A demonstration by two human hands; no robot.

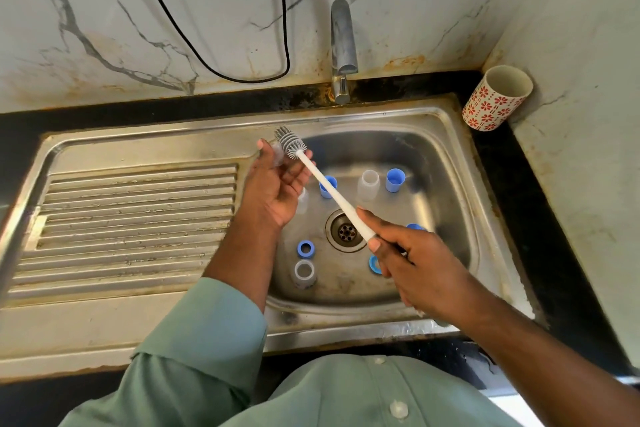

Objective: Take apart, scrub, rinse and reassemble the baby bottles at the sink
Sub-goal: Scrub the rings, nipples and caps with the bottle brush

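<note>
From the head camera, two hands are up over a metal sink (446, 135). The left hand (277, 187) is raised, palm up, with its fingers curled around a small see-through piece (277, 155). It looks like a bottle teat, but it is too blurry to be sure. The thumb sticks up just past it.

The right hand (412, 267) holds a bottle brush (325, 184) by the low end of its white stick. The thumb and first finger pinch the stick, and the other fingers curl under it. The stick slants up and away from those fingers to the grey bristle head (289, 144), which sits right at the left fingertips, touching the see-through piece or just beside it.

Down in the sink, under both hands, lie the bottle parts. A blue cap (327, 186) stands just below the left fingers, with a clear bottle (303, 199) partly hidden behind that hand. Farther off are another clear bottle (368, 184) and a second blue cap (394, 179), side by side. Near the left wrist are a blue ring (305, 248) and a third clear bottle (304, 273) standing with its mouth up. A second blue ring (375, 264) peeks out by the right knuckles. The drain (346, 230) is under the brush stick.

A tap (341, 45) is behind the sink. A cup with red flowers (495, 99) stands in the corner, well away from the right hand.
</note>
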